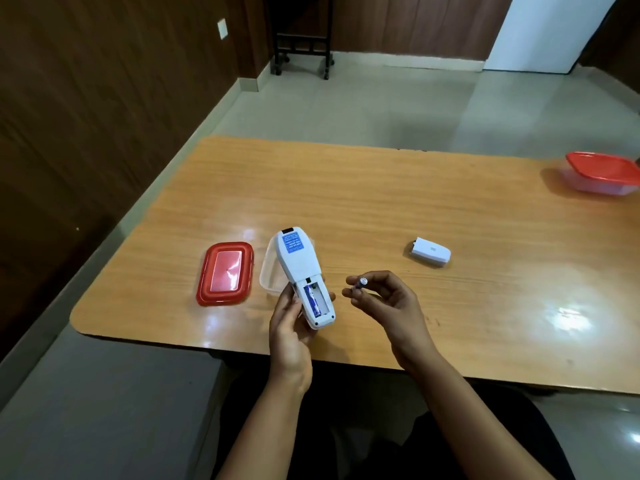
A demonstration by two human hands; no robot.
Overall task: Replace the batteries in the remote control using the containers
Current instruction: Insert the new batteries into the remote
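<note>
Wooden desk (pixel 381 202), glossy orange-brown top, rounded near-left corner. Lying on it: red lid (pixel 225 273) at near left; open clear container (pixel 268 271) just beside the lid; white battery cover (pixel 430 251) near centre; closed red-lidded container (pixel 602 173) at far right edge.

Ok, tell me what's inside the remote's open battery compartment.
One blue battery lies in the remote's left slot; the right slot shows bare. The left hand covers nothing inside.
</note>
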